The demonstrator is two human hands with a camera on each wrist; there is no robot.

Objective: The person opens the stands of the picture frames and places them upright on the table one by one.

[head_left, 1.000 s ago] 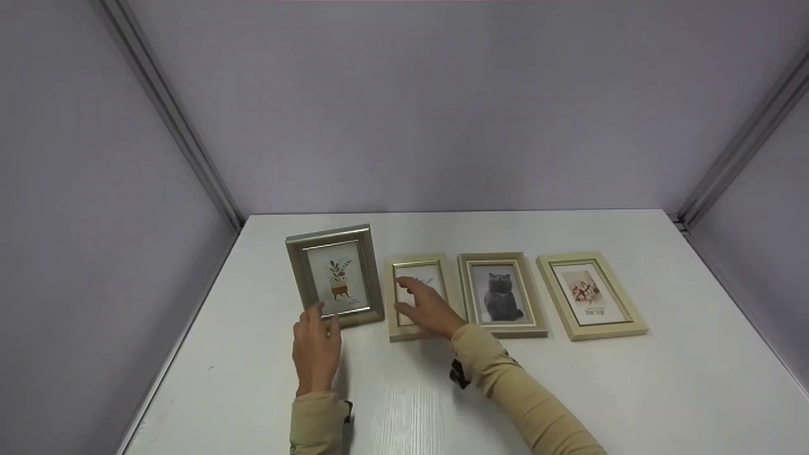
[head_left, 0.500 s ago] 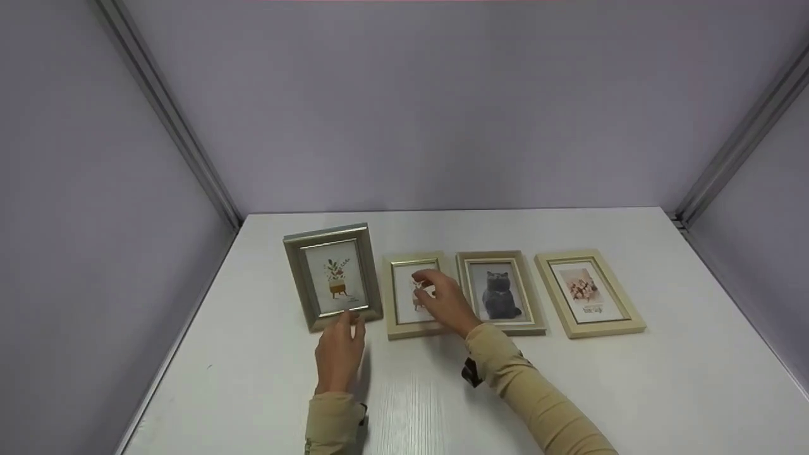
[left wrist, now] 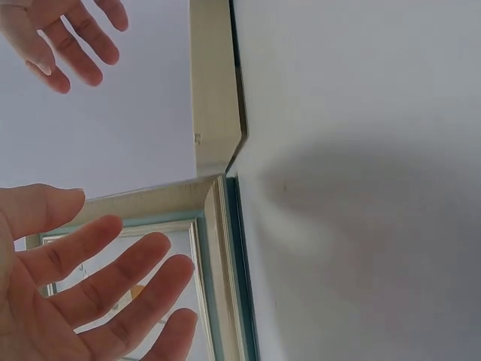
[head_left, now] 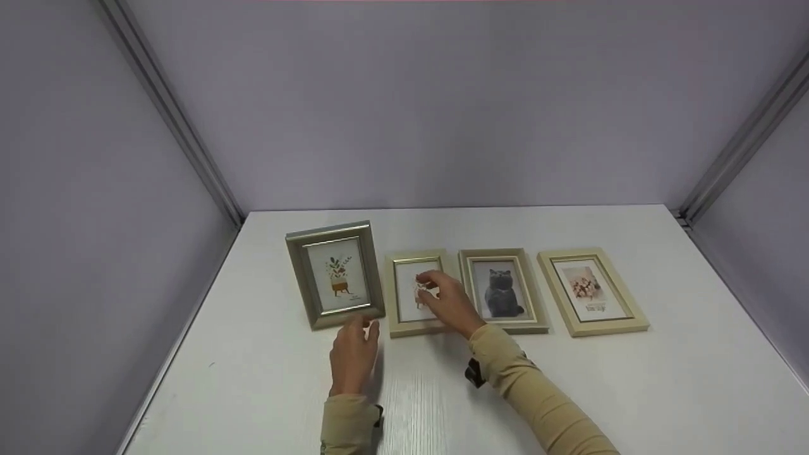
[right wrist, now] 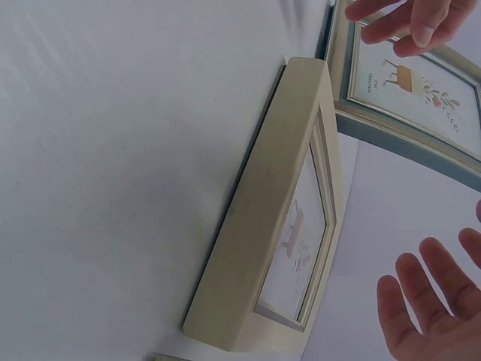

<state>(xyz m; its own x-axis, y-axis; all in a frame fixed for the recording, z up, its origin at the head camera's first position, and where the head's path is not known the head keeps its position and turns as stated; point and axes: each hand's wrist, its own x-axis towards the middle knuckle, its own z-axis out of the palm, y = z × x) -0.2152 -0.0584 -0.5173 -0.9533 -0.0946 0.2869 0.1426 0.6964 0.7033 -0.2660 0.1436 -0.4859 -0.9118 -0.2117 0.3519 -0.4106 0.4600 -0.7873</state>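
Note:
At the left, a silver-green picture frame with a potted-plant print stands propped up, leaning back. My left hand is just in front of its lower right corner, fingers spread and relaxed, as the left wrist view shows. Beside it lies a cream picture frame with a pale plant print, flat on the table. Over that print hovers my right hand, thumb and fingers loosely curved with nothing between them. The right wrist view shows the cream frame's thick edge apart from the right fingers.
Right of the cream frame lies a frame with a grey cat picture. Farther right lies another cream frame with a flower picture. The white table meets grey panel walls at the back and sides.
My left hand has moved right, from the standing frame's lower left to its lower right corner. My right hand has shifted slightly right over the cream frame, fingers drawn closer to the thumb.

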